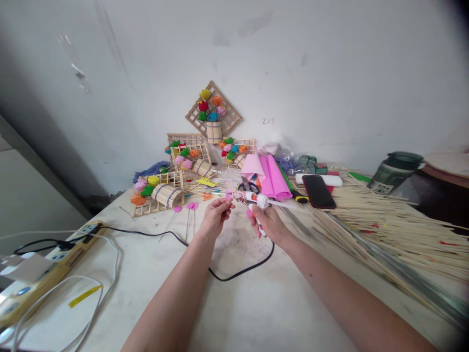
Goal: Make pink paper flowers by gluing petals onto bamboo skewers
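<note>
My right hand [269, 222] is wrapped round the handle of a white hot glue gun [252, 197], its nozzle pointing left and a clear glue stick [280, 203] sticking out at the back. Close to the nozzle, my left hand [217, 215] pinches a small pink paper petal [229, 194]. The nozzle end is at the petal; whether they touch I cannot tell. Just left of my left hand, pink petals [192, 206] on thin wire stems lie on the table. A bit of pink shows by my right fingers too.
Stick lattices with paper flowers [164, 193] stand at the back left. Pink crepe paper [273, 178], scissors [249, 187] and a phone [318, 191] lie behind my hands. Bamboo sticks [388, 230] cover the right side. A black cord [242, 277] loops from the power strip [54, 266].
</note>
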